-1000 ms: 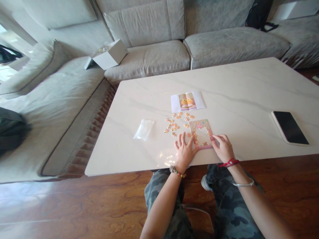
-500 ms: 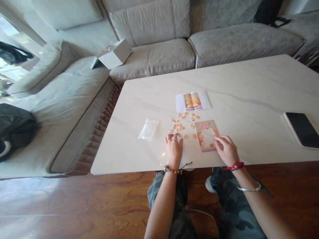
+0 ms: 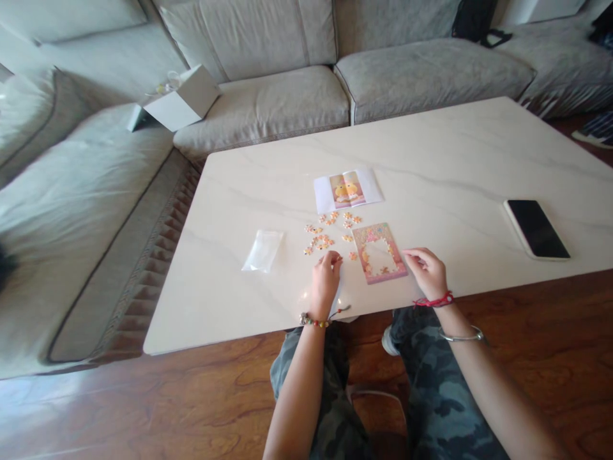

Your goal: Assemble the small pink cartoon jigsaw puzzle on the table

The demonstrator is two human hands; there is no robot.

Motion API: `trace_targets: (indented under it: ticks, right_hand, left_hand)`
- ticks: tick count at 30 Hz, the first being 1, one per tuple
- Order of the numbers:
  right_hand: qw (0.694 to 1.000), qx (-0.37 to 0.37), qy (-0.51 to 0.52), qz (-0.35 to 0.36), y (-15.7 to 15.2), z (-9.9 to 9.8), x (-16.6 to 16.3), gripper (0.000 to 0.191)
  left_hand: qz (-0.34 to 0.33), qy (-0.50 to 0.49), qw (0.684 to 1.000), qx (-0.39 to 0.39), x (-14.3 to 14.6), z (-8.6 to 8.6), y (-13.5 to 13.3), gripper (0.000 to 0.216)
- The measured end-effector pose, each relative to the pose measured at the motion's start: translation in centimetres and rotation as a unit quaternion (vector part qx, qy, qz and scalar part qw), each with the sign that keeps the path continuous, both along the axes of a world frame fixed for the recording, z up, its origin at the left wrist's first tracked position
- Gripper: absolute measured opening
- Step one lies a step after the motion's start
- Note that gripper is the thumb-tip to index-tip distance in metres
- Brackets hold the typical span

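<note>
The puzzle frame (image 3: 376, 279) lies flat on the table, a pink picture board with a white opening and a few pieces along the opening's inner edge. My left hand (image 3: 326, 276) is left of it, fingertips pinched on a small orange puzzle piece (image 3: 339, 257). Just beyond that hand, loose puzzle pieces (image 3: 322, 242) are scattered in small clusters. My right hand (image 3: 428, 273) hovers by the board's right edge, thumb and fingers together; whether anything is between them is hidden. A creased reference picture (image 3: 347, 190) of two yellow figures lies behind the pieces.
A clear plastic bag (image 3: 263, 250) rests on the white table (image 3: 230, 300), left of the pieces. A phone (image 3: 536, 229) lies far right. Grey sofas (image 3: 278, 102) border the table's far and left sides, with a white box (image 3: 184, 99) on the seat.
My view has swung right, shifting the scene leftward. My right hand has come off the board's edge to the right. My left fingers have drawn together on a piece.
</note>
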State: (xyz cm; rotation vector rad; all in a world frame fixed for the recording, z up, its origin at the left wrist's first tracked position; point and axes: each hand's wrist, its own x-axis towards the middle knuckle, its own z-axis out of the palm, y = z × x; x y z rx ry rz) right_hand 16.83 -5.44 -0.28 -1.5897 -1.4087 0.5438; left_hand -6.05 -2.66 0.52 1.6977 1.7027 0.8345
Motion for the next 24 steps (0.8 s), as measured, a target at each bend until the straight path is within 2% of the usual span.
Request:
trace_targets:
  ticks: [2, 5, 8, 10, 18, 21, 24]
  right_hand:
    - [0.996, -0.048, 0.045, 0.053, 0.0, -0.2, -0.3, 0.025]
    - [0.984, -0.104, 0.077, 0.123, -0.1, -0.4, -0.8, 0.025]
    - [0.976, -0.129, 0.080, 0.158, -0.1, -0.3, -1.0, 0.025]
    - [0.973, -0.139, 0.080, 0.164, -0.1, -0.3, -1.0, 0.025]
    - [0.974, -0.142, 0.071, 0.165, 0.2, -0.2, -0.9, 0.022]
    - [0.978, -0.142, 0.042, 0.144, 0.2, -0.2, -0.6, 0.020]
    - [0.979, -0.155, -0.008, 0.129, 0.3, -0.2, -0.3, 0.019]
  left_hand:
    - [-0.043, -0.117, 0.992, -0.027, 1.5, 0.1, -0.6, 0.009]
    - [-0.082, -0.284, 0.951, -0.089, 3.9, 0.2, -1.3, 0.017]
    - [-0.071, -0.348, 0.927, -0.120, 5.3, 0.1, -1.7, 0.015]
    - [-0.065, -0.353, 0.924, -0.130, 5.7, -0.1, -1.7, 0.014]
    - [-0.101, -0.193, 0.974, -0.065, 5.5, -0.2, -1.4, 0.011]
    - [-0.091, -0.076, 0.993, -0.021, 4.7, 0.2, -1.5, 0.012]
    - [-0.077, 0.053, 0.996, 0.009, 3.6, 0.5, -1.8, 0.015]
